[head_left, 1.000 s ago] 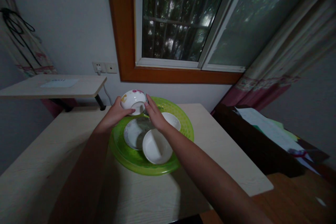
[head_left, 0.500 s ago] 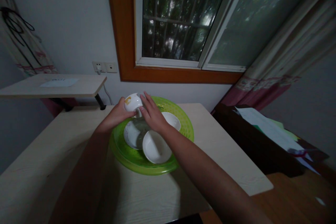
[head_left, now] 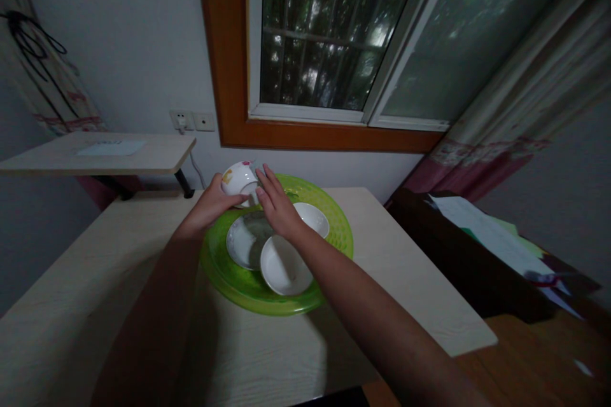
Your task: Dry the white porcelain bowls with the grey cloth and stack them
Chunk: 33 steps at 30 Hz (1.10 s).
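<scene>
A white bowl [head_left: 236, 180] with yellow and pink decoration is held up tilted over the back left of a green plastic tray [head_left: 338, 229], its foot ring turned partly toward me. My left hand [head_left: 213, 203] grips its left side, thumb along the lower edge. My right hand [head_left: 279, 206] presses on its right side, fingers stretched along it and the thumb near the foot ring. A small greyish patch shows by the right fingertips; I cannot make out what it is. In the tray lie a shallow white dish [head_left: 242, 245], a white bowl [head_left: 285, 267] and another white bowl [head_left: 314, 217], partly behind my right hand.
The tray rests on a pale wooden table [head_left: 396, 261]. A raised shelf [head_left: 157, 156] with a paper label stands at the left. Behind are a wall socket [head_left: 181, 121] and a window with an orange-brown frame [head_left: 286, 135]. Papers [head_left: 482, 226] lie on dark furniture at the right.
The held bowl has turned in my hands, so its pink decoration and foot ring show more. Both hands have shifted slightly. The dishes in the tray stay in place.
</scene>
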Tool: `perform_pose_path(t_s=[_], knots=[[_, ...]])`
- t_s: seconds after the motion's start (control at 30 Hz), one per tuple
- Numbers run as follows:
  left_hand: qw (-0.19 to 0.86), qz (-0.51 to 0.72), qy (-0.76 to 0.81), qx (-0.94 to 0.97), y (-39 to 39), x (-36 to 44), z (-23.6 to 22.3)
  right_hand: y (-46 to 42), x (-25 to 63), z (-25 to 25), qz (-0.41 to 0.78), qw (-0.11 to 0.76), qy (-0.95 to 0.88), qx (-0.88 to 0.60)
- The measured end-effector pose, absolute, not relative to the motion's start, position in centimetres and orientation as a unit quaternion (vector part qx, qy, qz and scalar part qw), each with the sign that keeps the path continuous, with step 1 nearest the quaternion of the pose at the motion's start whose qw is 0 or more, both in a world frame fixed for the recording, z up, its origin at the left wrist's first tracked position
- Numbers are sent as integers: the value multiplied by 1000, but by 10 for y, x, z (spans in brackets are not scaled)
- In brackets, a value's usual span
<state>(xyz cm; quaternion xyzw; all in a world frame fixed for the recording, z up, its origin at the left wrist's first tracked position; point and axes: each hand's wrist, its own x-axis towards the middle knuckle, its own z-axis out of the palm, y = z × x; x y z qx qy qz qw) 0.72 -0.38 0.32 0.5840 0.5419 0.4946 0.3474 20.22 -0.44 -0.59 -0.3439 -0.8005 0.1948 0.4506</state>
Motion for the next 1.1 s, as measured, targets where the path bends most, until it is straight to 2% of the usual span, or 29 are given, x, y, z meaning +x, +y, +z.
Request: perform_pose_path(t_s=[0.13,0.23,0.53,0.77,0.93,1.1], knots=[[401,518,510,557,-5,7,2,5,205,-13,292,467,-739,-388],[403,509,512,562,-9,8,4,8,206,-16,317,470,-723,-396],[351,442,545,620,-9,7,9,-3,208,-11,162,439,-809,-354],[396,472,509,601,-10,9,7,-12,205,2,56,396,-868,-294],[437,496,481,576,-10,9,4,-8,207,2,74,415,-853,-308],[491,511,443,549,-13,10,6,2,209,-6,174,460,-805,-332]])
